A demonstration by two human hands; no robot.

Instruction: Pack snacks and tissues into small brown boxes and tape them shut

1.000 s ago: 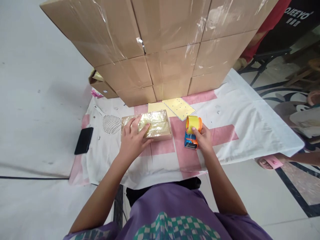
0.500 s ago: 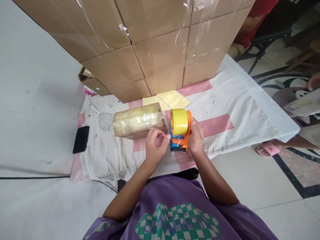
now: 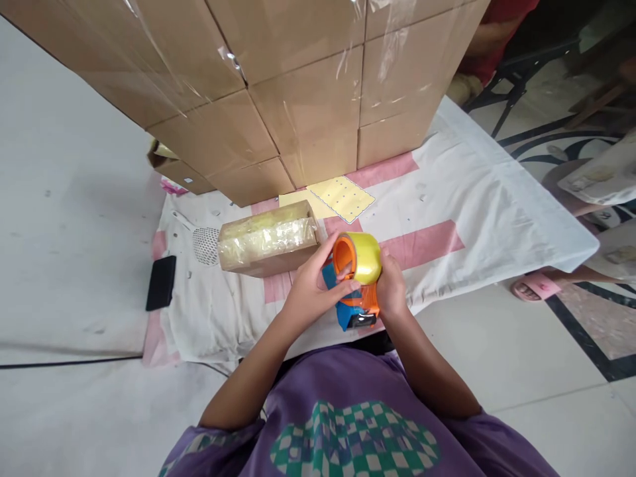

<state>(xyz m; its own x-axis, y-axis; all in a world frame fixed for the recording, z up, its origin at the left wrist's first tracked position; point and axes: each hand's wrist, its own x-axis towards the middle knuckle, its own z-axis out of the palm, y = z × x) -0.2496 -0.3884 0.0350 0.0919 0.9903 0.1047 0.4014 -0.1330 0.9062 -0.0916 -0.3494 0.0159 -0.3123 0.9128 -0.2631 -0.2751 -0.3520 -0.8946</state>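
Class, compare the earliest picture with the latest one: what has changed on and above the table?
The left hand has let go of the small box and taken hold of the tape dispenser. The dispenser has moved left and closer to the body. The right hand still holds it. The stacked boxes, yellow sheets and phone stayed put.

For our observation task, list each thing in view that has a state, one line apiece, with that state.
Tape dispenser: loaded with yellow tape, gripped by the right hand, left hand against it
Small cardboard box: resting on the cloth, shiny film across its upper face
Carton stack: standing, clear tape across its front
Carton behind it: open
Black phone: lying flat
Tablecloth: wrinkled
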